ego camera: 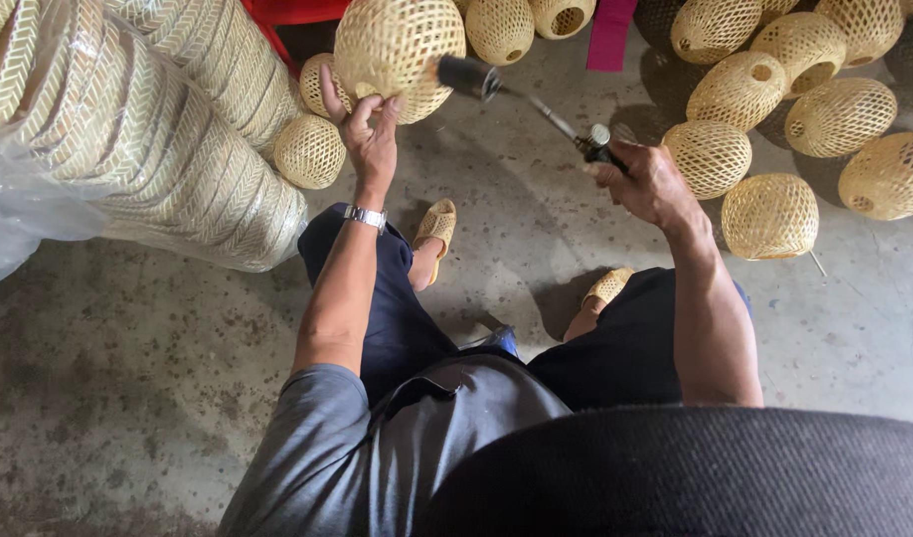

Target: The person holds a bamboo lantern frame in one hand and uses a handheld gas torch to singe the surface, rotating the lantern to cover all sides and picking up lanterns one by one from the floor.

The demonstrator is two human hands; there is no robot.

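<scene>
1. Stacked woven mats (128,129) in clear plastic are seen far left.
2. A round woven bamboo shade (397,50) is held up off the concrete floor (108,378), gripped from beneath by the left hand (369,134).
3. A long-nozzled torch (536,104) is clasped firmly by the right hand (647,179), its tip beside the shade; scorching is likely if heat is kept on one spot.
4. More finished shades (774,214) lie right.
</scene>
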